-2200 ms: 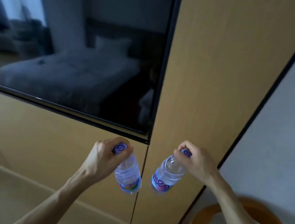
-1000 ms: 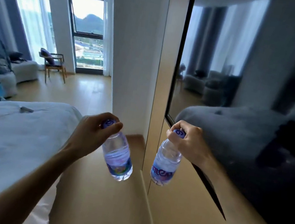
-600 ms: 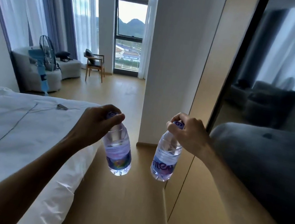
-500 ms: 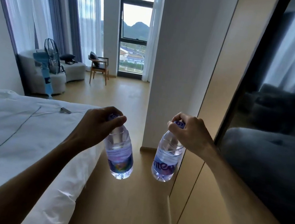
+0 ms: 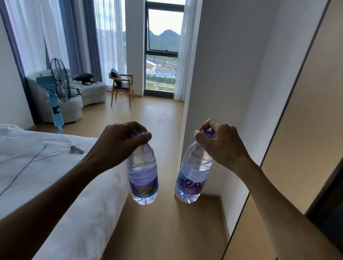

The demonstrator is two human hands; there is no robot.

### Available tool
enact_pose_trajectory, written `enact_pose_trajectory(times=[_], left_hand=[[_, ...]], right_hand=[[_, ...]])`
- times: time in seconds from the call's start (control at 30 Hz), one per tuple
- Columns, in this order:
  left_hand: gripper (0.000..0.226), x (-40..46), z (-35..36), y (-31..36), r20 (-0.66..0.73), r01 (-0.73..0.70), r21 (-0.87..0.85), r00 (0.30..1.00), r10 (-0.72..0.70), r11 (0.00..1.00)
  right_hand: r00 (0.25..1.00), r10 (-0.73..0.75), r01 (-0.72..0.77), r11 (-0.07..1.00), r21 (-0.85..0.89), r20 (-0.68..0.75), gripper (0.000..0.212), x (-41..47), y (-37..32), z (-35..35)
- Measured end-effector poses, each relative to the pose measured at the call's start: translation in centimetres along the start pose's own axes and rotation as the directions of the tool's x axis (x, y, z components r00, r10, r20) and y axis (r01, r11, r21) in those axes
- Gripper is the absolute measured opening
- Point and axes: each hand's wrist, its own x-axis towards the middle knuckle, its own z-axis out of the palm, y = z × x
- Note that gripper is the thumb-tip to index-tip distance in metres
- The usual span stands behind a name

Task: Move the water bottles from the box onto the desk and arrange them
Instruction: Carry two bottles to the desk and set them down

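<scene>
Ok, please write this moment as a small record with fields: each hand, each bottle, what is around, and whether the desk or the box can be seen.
left hand: the left hand grips the left bottle by its cap
right hand: the right hand grips the right bottle by its cap
bottles: both hang in the air, apart from each other, caps up
left side: a white bed
right side: a wooden wall panel
background: a fan, a chair, a window
desk: not in view
box: not in view
</scene>
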Motion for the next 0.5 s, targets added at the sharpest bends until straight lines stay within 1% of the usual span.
enact_pose_trajectory(times=[0.13, 0.23, 0.4, 0.5], left_hand=[[0.016, 5.7, 2.8, -3.3, 0.009, -0.003, 0.030, 1.000, 0.003, 1.000], [0.018, 10.3, 4.9, -5.7, 0.001, -0.008, 0.058, 1.000, 0.008, 0.998], [0.014, 18.2, 7.4, -9.2, -0.049, 0.021, 0.092, 0.999, -0.016, 0.996], [0.014, 22.5, 8.5, -11.7, -0.085, 0.055, 0.103, 0.995, -0.046, 0.993]], right_hand=[[1.000, -0.024, 0.024, 0.999, 0.024, 0.009, 0.012, 6.5, 4.3, 3.2], [0.997, -0.075, 0.074, 0.996, 0.051, 0.021, 0.012, 11.9, 7.6, 5.2], [0.989, -0.135, 0.130, 0.988, 0.083, 0.056, 0.012, 20.7, 12.2, 7.6], [0.989, -0.139, 0.132, 0.985, 0.109, 0.054, 0.012, 25.4, 14.5, 9.2]])
